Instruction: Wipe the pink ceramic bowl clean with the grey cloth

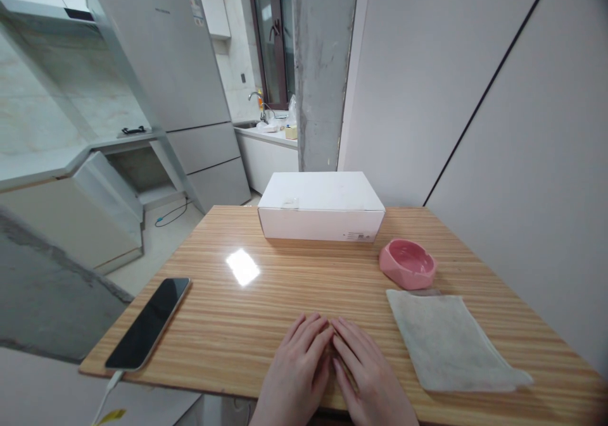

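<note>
My left hand [299, 369] and my right hand [368, 372] rest palms down on the wooden table [218, 325], near its front edge. Their fingers are stretched out, and the fingertips meet in the middle. Neither hand visibly holds anything, though the undersides of the palms are hidden. Right of my right hand lies a folded pale grey-green cloth [456, 347], apart from the fingers. Just beyond the cloth sits a pink faceted bowl [401, 274], upright, with a thick rim. A closed white box [323, 192] stands at the far side of the table.
On the left edge of the table lies a smartphone [149, 325] with a dark screen and a charging cable [110, 391] hanging off. A wall [522, 160] runs along the right. Beyond are a refrigerator [166, 65], a kitchen counter [42, 163] and a sink [246, 124].
</note>
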Action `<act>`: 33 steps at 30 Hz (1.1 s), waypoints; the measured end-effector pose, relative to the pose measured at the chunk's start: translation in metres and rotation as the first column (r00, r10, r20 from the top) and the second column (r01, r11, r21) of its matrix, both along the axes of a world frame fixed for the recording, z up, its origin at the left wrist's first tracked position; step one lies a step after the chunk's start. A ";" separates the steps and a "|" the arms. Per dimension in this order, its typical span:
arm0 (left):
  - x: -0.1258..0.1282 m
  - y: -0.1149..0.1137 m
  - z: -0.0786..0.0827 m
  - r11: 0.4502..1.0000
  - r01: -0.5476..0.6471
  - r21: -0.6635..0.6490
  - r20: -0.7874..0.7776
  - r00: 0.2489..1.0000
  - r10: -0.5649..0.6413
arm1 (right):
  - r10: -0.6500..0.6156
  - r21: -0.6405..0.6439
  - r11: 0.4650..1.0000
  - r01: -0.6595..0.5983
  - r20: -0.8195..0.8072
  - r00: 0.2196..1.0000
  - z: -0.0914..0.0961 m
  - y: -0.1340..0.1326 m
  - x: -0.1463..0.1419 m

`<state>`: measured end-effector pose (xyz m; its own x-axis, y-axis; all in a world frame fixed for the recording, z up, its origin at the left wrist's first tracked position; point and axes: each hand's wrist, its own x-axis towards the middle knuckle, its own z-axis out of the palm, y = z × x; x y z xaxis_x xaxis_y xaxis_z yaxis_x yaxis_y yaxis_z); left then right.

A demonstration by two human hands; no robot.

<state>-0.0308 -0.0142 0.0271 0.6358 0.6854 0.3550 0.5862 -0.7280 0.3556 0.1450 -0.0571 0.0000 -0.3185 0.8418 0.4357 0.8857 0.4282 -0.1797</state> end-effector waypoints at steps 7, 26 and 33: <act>0.000 0.000 0.000 1.000 -0.002 -0.003 -0.016 1.000 0.002 | -0.005 -0.001 1.000 0.005 -0.008 1.000 0.001 0.000 0.000; 0.000 0.000 0.000 1.000 -0.003 0.000 -0.036 0.999 0.003 | -0.003 -0.016 1.000 0.003 0.005 1.000 0.000 0.000 0.000; -0.001 -0.001 0.000 1.000 -0.001 0.003 -0.037 0.999 0.001 | 0.003 0.003 1.000 -0.003 -0.035 0.999 0.000 0.001 0.000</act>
